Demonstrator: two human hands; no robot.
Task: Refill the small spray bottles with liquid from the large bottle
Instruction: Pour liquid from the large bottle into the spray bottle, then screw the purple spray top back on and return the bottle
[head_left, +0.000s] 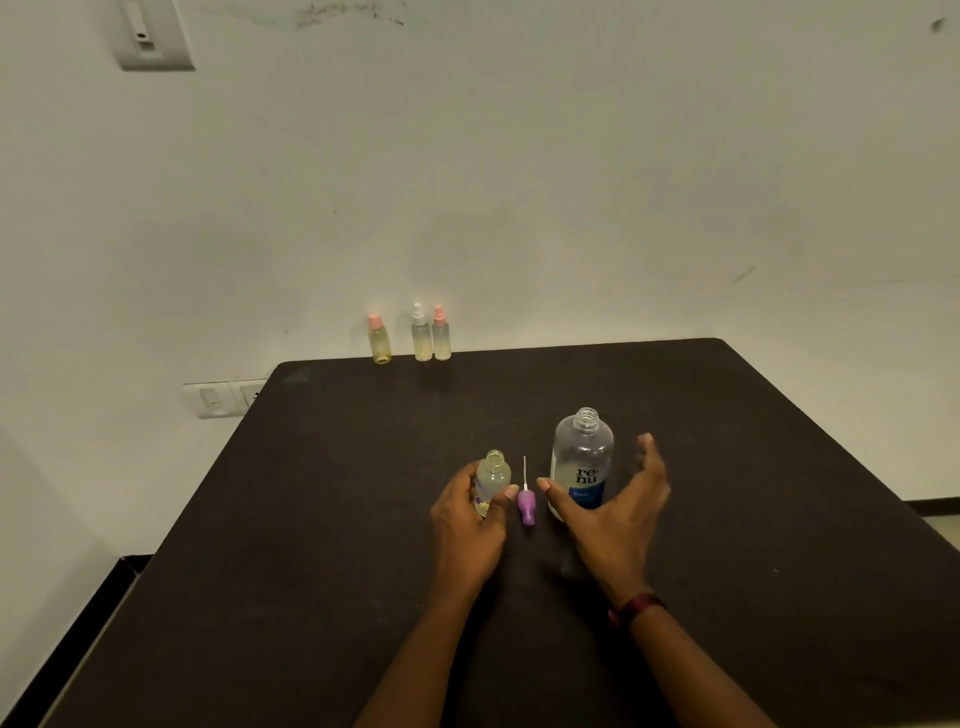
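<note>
Left hand (470, 525): wrapped around the small bottle (492, 480), thumb across its front, holding it upright on the desk (322, 519)
Small bottle: uncapped, pale liquid inside, standing near the desk's middle
Right hand (613, 512): spread wide, fingers and thumb curved around the big bottle (582, 462); whether they touch it I cannot tell
Big bottle: upright, cap off, clear with a blue label, just right of the small bottle
Spray cap (526, 506): purple, lying on the desk between the two hands, its white tube pointing toward the far edge
Three bottles (415, 338): capped, standing in a row at the far edge near the left corner, against the wall (519, 182)
Wristband (636, 608): dark red, on the right wrist
</note>
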